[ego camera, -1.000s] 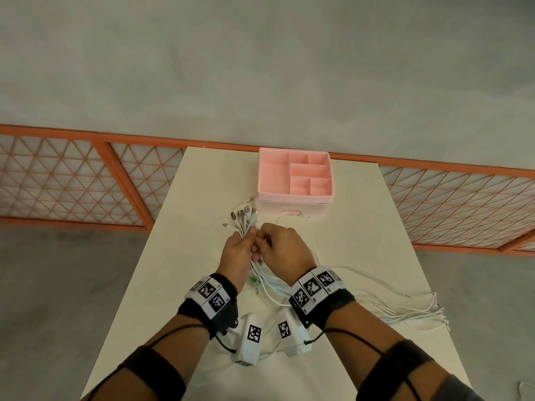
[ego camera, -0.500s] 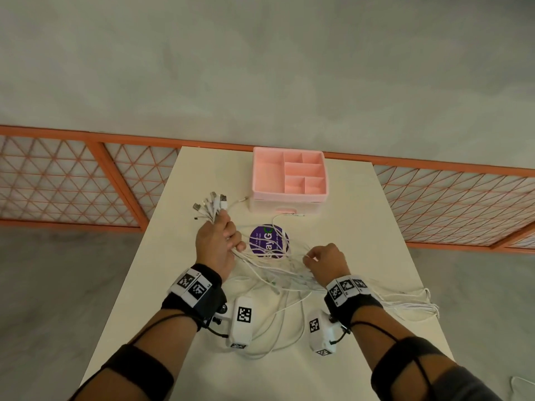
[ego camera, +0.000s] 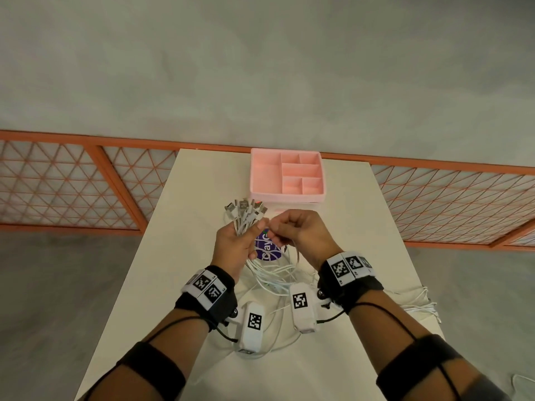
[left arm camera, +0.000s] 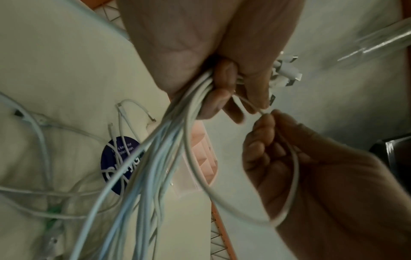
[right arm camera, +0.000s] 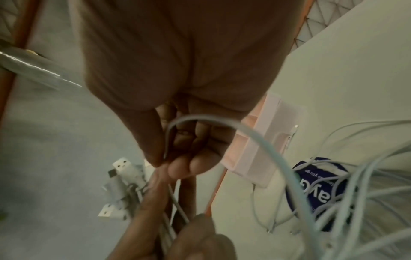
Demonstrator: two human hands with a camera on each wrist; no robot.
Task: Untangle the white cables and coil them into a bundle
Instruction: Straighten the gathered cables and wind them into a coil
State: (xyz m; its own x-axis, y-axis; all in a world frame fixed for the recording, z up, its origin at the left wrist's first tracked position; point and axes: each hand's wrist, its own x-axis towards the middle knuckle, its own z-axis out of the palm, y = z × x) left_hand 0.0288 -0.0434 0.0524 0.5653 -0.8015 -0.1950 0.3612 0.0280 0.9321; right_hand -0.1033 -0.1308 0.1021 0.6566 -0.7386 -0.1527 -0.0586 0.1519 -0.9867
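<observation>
Several white cables [ego camera: 273, 274] hang from my left hand [ego camera: 237, 244], which grips them just below their USB plugs [ego camera: 246, 211]; the plugs fan out above my fist. In the left wrist view the gripped strands [left arm camera: 169, 140] run down to the table. My right hand [ego camera: 292, 233] is close beside the left and pinches a single white cable [left arm camera: 291, 176] between thumb and fingertips, forming a loop [right arm camera: 222, 123]. Loose cable ends [left arm camera: 124, 112] lie on the white table [ego camera: 362, 227].
A pink compartment organiser [ego camera: 286, 178] stands at the table's far edge. A round blue sticker [ego camera: 267, 247] lies under the cables. More white cable [ego camera: 417, 302] trails over the table's right edge. An orange lattice railing [ego camera: 72, 183] runs behind.
My right hand came back from the right side of the table to the left hand, bringing a cable strand. The left hand moved back toward the centre with its plugs.
</observation>
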